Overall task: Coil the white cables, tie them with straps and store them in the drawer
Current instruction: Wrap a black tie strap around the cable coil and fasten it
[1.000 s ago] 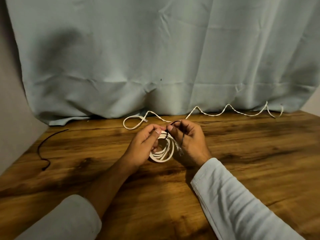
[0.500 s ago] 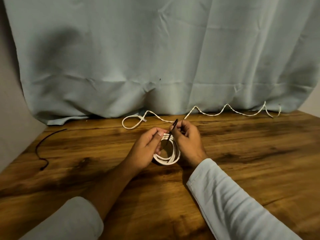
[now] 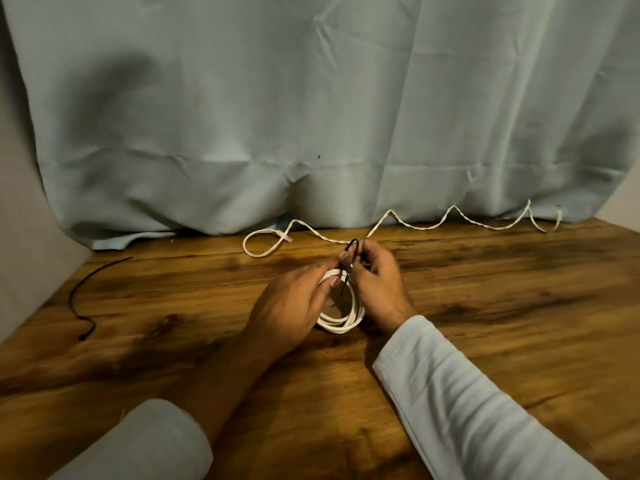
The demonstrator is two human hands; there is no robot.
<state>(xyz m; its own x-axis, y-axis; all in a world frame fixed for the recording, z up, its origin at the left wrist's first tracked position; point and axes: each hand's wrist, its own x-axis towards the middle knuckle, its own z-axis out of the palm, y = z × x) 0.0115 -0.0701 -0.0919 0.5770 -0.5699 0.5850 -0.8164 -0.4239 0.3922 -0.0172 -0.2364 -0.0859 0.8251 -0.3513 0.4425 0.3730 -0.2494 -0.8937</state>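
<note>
Cable coil (image 3: 341,322), likely light and springy, is pinched at its top by the left hand (image 3: 291,306), the black strap (image 3: 353,247) by the right hand (image 3: 377,289).

Clearance and obstacles
Your right side is open tabletop (image 3: 512,323); a loose cable (image 3: 426,229) lines the rear, a black strap (image 3: 71,299) lies left.

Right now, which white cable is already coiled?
The near cable, gripped in the left hand, wound into loops, the right hand pinching a black strap; the far cable lies zigzagged along the curtain.
</note>
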